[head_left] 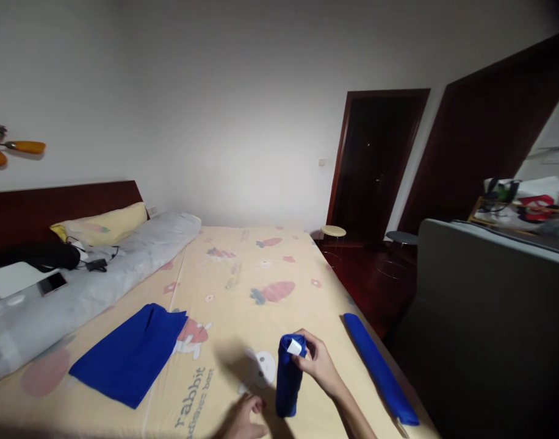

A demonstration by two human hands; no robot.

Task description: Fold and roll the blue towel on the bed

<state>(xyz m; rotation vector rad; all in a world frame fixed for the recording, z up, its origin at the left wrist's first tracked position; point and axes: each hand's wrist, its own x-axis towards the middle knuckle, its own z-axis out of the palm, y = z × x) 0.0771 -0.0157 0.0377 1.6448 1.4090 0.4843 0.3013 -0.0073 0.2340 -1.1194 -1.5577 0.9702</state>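
Roll axis ran away from you: your right hand (pixel 320 364) pinched the rolled blue cloth (pixel 288 377) at its far end; your left hand (pixel 243 419), unclenched, touched its near end.

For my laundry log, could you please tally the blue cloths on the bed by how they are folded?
Rolled blue cloths: 2, the roll in hand and the long roll by the bed edge
Flat folded blue cloth: 1
Total: 3

Dim, soft indoor light, brightest on the plain white wall (pixel 243 103). Faint shadow just left of the right hand (pixel 318 364). Dark vignetted corners, bent wide-angle edges, mild blur throughout.
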